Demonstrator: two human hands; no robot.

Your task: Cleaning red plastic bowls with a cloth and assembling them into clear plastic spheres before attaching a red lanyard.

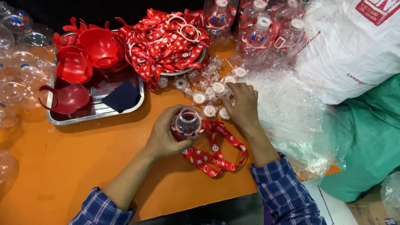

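My left hand (165,135) grips a small clear plastic bottle (187,121) with an open mouth, seen from above on the orange table (83,166). A red patterned strap (216,154) hangs from the bottle's neck and loops across the table. My right hand (241,104) reaches into a pile of clear-and-white caps (210,89), its fingertips on one of them. Whether it has lifted a cap is not visible.
A metal tray (93,110) at the left holds red bowl-shaped parts (75,68) and a dark blue cloth (121,96). A heap of red straps (166,41) fills a round dish. Finished bottles (266,33) stand at the back. Clear bottles (16,83) lie left; plastic bags (350,50) lie right.
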